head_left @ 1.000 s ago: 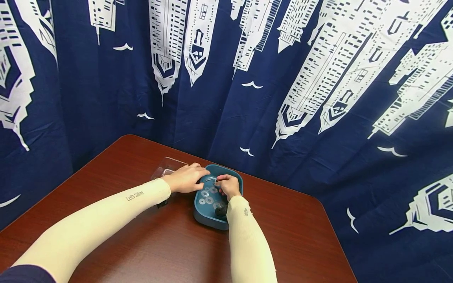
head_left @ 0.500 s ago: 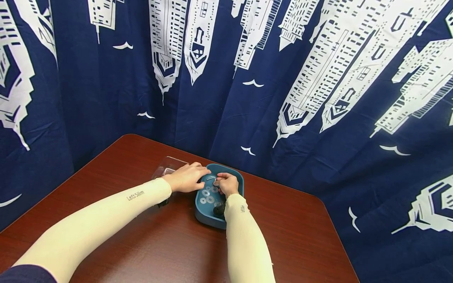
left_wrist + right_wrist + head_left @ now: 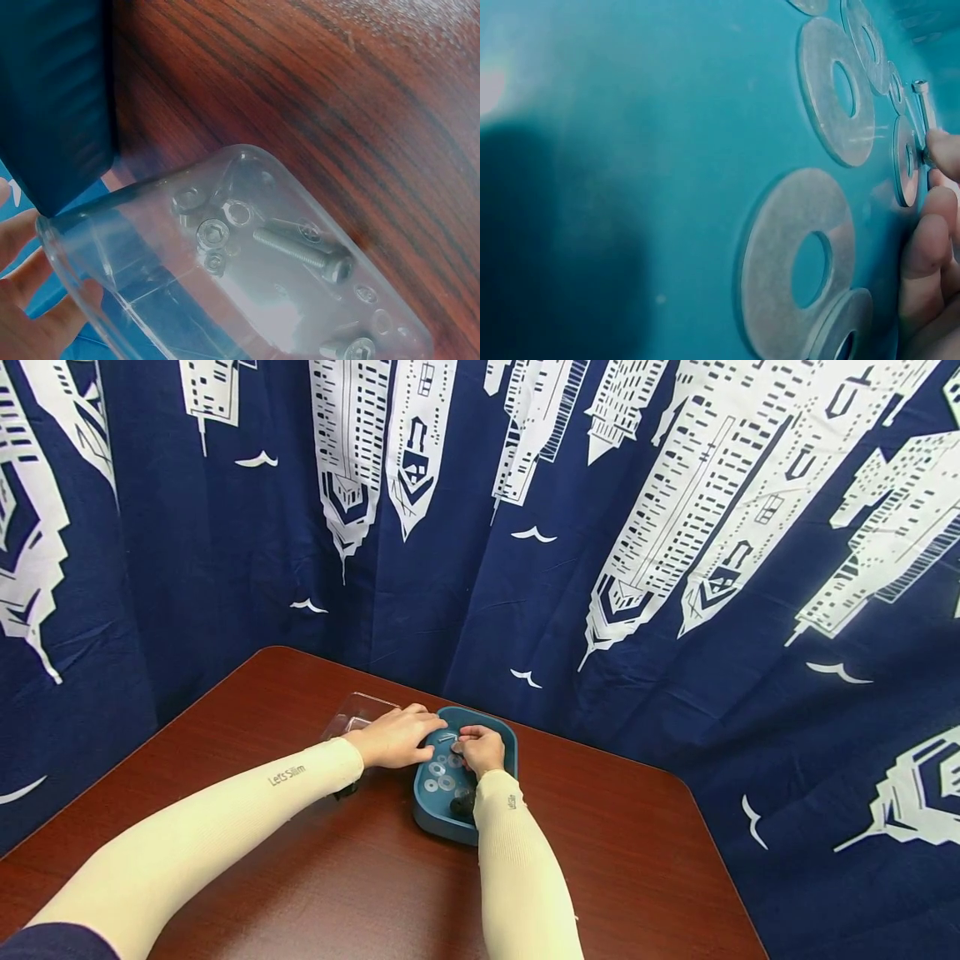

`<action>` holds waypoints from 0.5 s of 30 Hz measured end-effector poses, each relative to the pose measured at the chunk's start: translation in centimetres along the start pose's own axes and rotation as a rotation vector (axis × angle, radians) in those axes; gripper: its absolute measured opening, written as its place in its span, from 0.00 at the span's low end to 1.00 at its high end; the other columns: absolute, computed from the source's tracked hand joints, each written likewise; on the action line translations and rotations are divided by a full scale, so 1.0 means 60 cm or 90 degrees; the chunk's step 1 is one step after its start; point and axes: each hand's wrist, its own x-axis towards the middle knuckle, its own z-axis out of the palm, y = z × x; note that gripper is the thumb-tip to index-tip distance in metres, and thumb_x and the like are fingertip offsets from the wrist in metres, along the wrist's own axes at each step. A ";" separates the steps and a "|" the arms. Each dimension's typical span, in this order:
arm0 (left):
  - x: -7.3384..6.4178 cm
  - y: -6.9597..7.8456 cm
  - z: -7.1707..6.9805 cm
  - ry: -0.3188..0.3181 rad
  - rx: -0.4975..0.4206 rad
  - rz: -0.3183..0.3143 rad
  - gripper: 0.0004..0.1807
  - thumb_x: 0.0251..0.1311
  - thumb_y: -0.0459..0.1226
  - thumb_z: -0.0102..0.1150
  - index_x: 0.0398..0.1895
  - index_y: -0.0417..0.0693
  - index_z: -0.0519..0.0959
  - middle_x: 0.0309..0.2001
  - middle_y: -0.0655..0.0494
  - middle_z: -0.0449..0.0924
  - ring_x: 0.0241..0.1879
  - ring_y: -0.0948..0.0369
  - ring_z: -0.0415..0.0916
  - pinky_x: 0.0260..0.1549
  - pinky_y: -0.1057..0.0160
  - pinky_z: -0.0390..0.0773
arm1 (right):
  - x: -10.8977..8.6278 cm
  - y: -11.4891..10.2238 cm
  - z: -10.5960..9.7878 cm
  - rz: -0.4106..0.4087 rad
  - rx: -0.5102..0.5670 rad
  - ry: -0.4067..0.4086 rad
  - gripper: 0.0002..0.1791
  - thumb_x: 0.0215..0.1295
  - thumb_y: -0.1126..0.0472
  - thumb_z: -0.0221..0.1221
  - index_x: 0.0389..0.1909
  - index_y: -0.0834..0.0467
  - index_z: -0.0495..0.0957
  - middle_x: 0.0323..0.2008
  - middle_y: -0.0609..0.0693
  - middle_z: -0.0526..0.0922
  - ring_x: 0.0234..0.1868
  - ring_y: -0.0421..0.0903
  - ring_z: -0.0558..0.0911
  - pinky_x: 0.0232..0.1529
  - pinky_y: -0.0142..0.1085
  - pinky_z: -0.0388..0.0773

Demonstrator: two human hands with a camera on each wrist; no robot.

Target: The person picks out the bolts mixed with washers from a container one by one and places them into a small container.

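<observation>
My right hand is inside a blue tray, its fingertips pinching a flat washer close above the tray floor. In the right wrist view this washer shows at the thumb, and a socket-head bolt lies just behind. Several more washers lie flat on the floor of the tray. My left hand reaches over the tray's left rim, fingers extended and spread, holding nothing. The left wrist view shows those fingers beyond a clear plastic box.
The clear box stands left of the blue tray, partly hidden under my left wrist; inside it are bolts and small nuts or washers. A black wrist device hangs over the tray's near end. A navy patterned curtain borders the brown table.
My right hand has shifted slightly up and left inside the tray, still at the same washer. The left hand has stayed at the rim.
</observation>
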 end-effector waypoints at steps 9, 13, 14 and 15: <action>0.000 0.002 -0.001 -0.002 0.006 0.000 0.29 0.66 0.45 0.57 0.70 0.49 0.73 0.66 0.51 0.76 0.67 0.51 0.67 0.64 0.43 0.71 | 0.000 -0.002 0.002 0.013 -0.013 0.008 0.16 0.51 0.66 0.74 0.42 0.57 0.85 0.31 0.48 0.86 0.15 0.42 0.75 0.17 0.32 0.74; 0.000 0.001 0.001 0.003 0.012 0.001 0.28 0.66 0.45 0.57 0.69 0.49 0.73 0.65 0.51 0.76 0.66 0.51 0.68 0.63 0.43 0.71 | 0.001 0.000 0.005 0.018 -0.013 0.016 0.15 0.52 0.67 0.73 0.42 0.57 0.86 0.30 0.48 0.86 0.15 0.42 0.75 0.17 0.32 0.73; 0.000 0.001 0.001 0.004 0.013 0.001 0.28 0.66 0.45 0.57 0.69 0.49 0.73 0.65 0.51 0.76 0.66 0.51 0.68 0.63 0.43 0.71 | 0.001 0.001 0.005 0.018 -0.014 0.017 0.14 0.52 0.67 0.72 0.42 0.56 0.86 0.30 0.48 0.86 0.15 0.42 0.75 0.17 0.32 0.73; 0.000 0.001 0.002 0.005 0.013 0.001 0.28 0.66 0.45 0.57 0.69 0.49 0.73 0.65 0.51 0.76 0.66 0.51 0.68 0.63 0.44 0.71 | 0.001 0.001 0.005 0.019 -0.014 0.019 0.14 0.53 0.67 0.72 0.42 0.56 0.86 0.30 0.48 0.86 0.16 0.42 0.75 0.18 0.32 0.73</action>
